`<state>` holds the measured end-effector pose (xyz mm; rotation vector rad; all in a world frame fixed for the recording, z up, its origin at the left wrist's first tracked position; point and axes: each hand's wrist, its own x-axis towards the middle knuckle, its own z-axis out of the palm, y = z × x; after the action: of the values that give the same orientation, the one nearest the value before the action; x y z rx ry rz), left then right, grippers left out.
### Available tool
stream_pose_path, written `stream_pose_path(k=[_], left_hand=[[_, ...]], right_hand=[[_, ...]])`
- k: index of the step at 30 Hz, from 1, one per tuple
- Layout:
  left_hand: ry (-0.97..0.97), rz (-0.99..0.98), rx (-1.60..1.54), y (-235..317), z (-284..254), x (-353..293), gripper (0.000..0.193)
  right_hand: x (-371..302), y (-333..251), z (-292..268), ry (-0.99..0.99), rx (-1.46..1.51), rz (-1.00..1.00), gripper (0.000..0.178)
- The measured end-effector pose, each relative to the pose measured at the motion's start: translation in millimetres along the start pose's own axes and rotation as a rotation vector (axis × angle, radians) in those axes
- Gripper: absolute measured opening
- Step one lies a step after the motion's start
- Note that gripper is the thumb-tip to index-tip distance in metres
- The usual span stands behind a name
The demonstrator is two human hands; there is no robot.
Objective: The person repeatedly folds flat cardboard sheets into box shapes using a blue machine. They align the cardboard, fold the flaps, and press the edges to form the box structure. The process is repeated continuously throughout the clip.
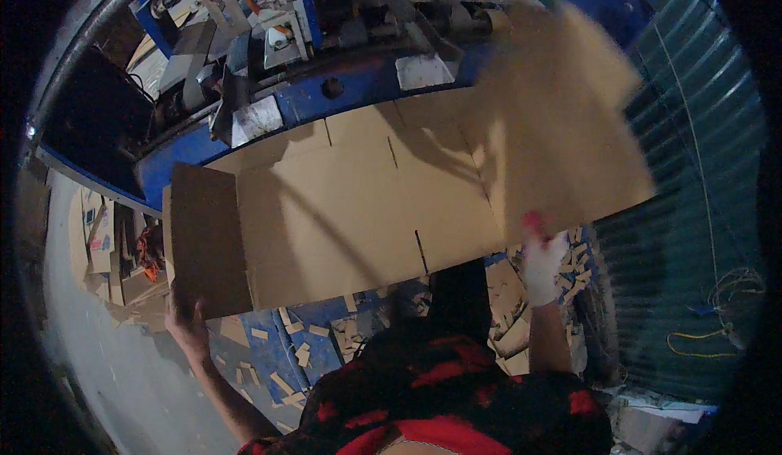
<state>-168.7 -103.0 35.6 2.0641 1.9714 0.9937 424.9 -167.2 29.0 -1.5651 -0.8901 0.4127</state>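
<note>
A large brown cardboard box blank (350, 202) with dark slots and crease lines stretches in front of me. Its left panel (208, 239) is folded up and shaded. The right panel (562, 145) stands raised and is smeared by motion. My left hand (189, 329) grips the lower left corner, thumb on the near face, with the other fingers hidden behind. My right hand (544, 268), in a whitish glove with red at the fingertips, is at the lower edge of the right panel. Blur hides how its fingers are set.
Beyond the cardboard stands a blue machine (301, 88) with metal plates, rollers and a spring. Cardboard scraps (281, 365) litter the floor below. Flattened cardboard (102, 243) is piled at left. A green corrugated wall (684, 170) bounds the right, with a yellow cord (700, 353) near it.
</note>
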Motion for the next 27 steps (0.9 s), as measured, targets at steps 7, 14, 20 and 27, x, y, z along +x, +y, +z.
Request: stream_pose_path(k=[7,14,20,27], left_hand=[[-0.225,-0.077,-0.083,23.2,105.3,-23.1,0.055],[0.062,0.404,-0.175,87.1,141.0,77.5,0.059],[-0.043,0.367,-0.162,98.5,169.0,136.4,0.051],[0.143,0.506,0.210,85.3,234.7,270.1,0.049]], right_hand=[[-15.0,-21.9,67.5,-0.809,-0.935,-1.013,0.043],[66.3,1.6,121.8,-0.575,-0.887,-1.216,0.041],[131.1,6.1,152.7,-0.576,-0.887,-1.210,0.044],[227.2,12.2,242.8,-0.543,-0.884,-1.134,0.045]])
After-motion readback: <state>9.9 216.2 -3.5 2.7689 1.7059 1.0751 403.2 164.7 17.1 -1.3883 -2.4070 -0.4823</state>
